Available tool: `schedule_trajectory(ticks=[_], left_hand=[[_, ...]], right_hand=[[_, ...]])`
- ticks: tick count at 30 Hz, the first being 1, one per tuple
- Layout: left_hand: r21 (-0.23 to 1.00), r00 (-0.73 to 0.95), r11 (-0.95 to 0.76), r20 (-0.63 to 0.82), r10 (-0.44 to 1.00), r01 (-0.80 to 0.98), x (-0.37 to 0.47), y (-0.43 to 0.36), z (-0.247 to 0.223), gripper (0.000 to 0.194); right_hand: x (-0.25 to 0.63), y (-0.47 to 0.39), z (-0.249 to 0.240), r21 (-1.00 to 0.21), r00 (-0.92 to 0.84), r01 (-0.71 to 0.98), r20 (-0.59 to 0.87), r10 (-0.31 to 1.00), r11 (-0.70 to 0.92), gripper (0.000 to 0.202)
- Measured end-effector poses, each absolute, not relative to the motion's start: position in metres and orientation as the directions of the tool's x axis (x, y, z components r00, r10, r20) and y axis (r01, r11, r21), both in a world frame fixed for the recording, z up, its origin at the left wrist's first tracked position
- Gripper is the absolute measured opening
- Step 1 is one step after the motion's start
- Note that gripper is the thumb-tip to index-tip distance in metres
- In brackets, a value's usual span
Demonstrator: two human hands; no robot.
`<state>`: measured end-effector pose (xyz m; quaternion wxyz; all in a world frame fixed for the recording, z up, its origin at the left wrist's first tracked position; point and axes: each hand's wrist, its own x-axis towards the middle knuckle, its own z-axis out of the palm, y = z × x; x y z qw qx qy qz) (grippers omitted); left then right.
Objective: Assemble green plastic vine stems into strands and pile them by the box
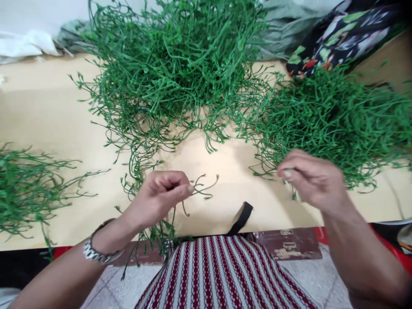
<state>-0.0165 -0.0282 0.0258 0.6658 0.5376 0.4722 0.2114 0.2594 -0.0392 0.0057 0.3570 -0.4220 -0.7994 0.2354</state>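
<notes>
My left hand (161, 195) is closed in a pinch on a few thin green plastic-looking stems (207, 197), whose small branched tips stick out to the right past the thumb. More stems (161, 229) hang below that hand over the table's front edge. At the right, my right hand (313, 180) has thumb and forefinger pressed together on a green stem (293, 192), mostly hidden by the fingers. It is just in front of the right-hand heap of green stems (334, 116). A larger heap of the same stems (180, 60) lies beyond both hands.
Another heap of stems (28, 189) lies at the left of the pale table (48, 107). A black strap (242, 216) rests at the front edge, above a red-and-white striped cloth (219, 274) on my lap. Dark floral fabric (341, 38) is at the back right.
</notes>
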Motion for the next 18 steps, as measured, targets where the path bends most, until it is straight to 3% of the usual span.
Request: schedule_trajectory(ticks=[2,4,6,8,10,13,15,18], left_hand=[[0.916,0.48,0.331,-0.401,0.78,0.227,-0.017,-0.025,0.023,0.027],[0.913,0.493,0.349,-0.409,0.768,0.214,-0.015,-0.022,0.017,0.027],[0.91,0.474,0.365,-0.414,0.777,0.198,-0.011,-0.02,0.011,0.024],[0.901,0.481,0.381,-0.432,0.763,0.206,-0.009,-0.019,0.008,0.021],[0.896,0.491,0.394,-0.443,0.75,0.208,-0.006,-0.018,0.007,0.018],[0.894,0.48,0.4,-0.447,0.755,0.203,0.0,-0.019,0.01,0.017],[0.898,0.489,0.394,-0.437,0.755,0.194,0.004,-0.02,0.012,0.017],[0.921,0.499,0.367,-0.379,0.779,0.126,0.008,-0.023,0.012,0.017]], right_hand=[[0.284,-0.035,0.003,-0.486,-0.333,0.72,0.384,0.861,0.495,0.008],[0.301,-0.031,-0.003,-0.215,-0.274,0.904,0.371,0.887,0.369,0.007],[0.309,-0.029,-0.01,-0.013,-0.232,0.968,0.34,0.911,0.252,0.016],[0.306,-0.028,-0.012,0.061,-0.232,0.972,0.318,0.919,0.225,0.026],[0.293,-0.029,-0.007,-0.002,-0.239,0.967,0.353,0.905,0.256,0.029],[0.254,-0.03,0.008,-0.361,-0.276,0.822,0.425,0.862,0.441,0.03],[0.225,-0.029,0.014,-0.567,-0.414,0.615,0.359,0.836,0.548,0.039],[0.192,-0.028,0.01,-0.739,-0.594,0.421,0.214,0.775,0.526,0.042]])
